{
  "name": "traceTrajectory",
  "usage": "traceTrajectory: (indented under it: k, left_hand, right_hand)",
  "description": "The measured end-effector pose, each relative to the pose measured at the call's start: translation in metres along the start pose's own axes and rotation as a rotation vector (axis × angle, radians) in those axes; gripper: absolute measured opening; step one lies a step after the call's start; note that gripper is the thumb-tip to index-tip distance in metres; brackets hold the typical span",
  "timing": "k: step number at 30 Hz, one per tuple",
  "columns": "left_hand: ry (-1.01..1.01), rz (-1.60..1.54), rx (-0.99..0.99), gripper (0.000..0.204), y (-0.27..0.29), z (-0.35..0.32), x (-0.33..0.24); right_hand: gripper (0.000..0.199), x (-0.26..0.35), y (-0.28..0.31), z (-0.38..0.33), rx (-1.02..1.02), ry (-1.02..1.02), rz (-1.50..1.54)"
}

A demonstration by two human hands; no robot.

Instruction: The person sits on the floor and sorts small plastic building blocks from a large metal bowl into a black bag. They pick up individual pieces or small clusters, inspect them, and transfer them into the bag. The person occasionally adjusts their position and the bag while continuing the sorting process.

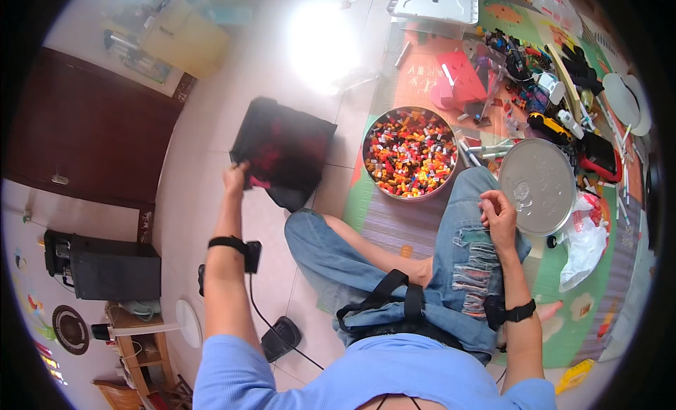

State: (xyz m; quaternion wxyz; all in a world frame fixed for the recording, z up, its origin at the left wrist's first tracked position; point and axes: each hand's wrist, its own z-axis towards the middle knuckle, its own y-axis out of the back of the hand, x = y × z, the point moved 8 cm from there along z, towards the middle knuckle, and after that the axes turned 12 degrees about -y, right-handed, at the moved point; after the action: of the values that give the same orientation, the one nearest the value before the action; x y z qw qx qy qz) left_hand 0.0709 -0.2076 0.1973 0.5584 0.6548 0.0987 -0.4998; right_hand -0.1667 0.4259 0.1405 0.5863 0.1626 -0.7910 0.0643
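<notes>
Left hand: the left hand [234, 177] was stretched out over the tiled floor [204, 128], fingers closed around the lower left corner of a black bag [282, 146].
Black bag: it was dark cloth with some red marks, held up by that one corner; the rest of it spread up and to the right of the grip, and it was not clear how much of it touched the floor.
Right hand: the right hand [498, 214] rested on the raised knee of the torn blue jeans [468, 255], fingers bent loosely; I could not tell if it held anything.
Round lid: a silver round lid [536, 186] lay just beside the right hand, on its right side, on the mat.
Bowl: a round metal bowl [410, 153] full of small coloured bricks stood between the bag and the lid, in front of the knees.
Mat: a green and orange play mat [570, 318] lay under the bowl and the lid.
Other things: a red box [458, 79], a white plastic bag [584, 244], and a black speaker [105, 265] on the left.
</notes>
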Motion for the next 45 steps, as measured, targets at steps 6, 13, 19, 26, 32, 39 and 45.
traceTrajectory:
  k: [6,13,19,26,32,39,45]
  left_hand:
    - [-0.224,0.231,-0.147,0.032,0.062,0.025,-0.073]
    - [-0.706,0.641,-0.141,0.031,-0.001,-0.022,-0.181]
    - [-0.402,-0.416,0.232,0.023,-0.186,-0.082,-0.261]
    - [-0.617,-0.303,0.237,0.019,-0.261,-0.141,-0.295]
    - [-0.988,0.074,0.243,0.014,-0.261,-0.177,-0.299]
    - [-1.699,0.502,0.355,0.011,-0.284,-0.268,-0.306]
    - [-1.946,0.688,0.495,0.006,-0.3,-0.319,-0.292]
  right_hand:
    - [0.01,-0.002,-0.007,0.0,0.001,-0.008,0.004]
    - [0.011,0.026,-0.038,-0.012,0.074,0.023,-0.198]
    - [0.024,0.144,-0.193,-0.117,0.585,0.565,-0.227]
    - [0.028,0.104,-0.213,-0.137,0.652,0.256,0.009]
    - [0.029,0.09,-0.221,-0.15,1.113,-0.079,0.029]
    - [0.04,0.123,-0.223,-0.152,1.339,-0.643,0.728]
    - [0.041,0.122,-0.224,-0.117,1.224,-0.584,0.717]
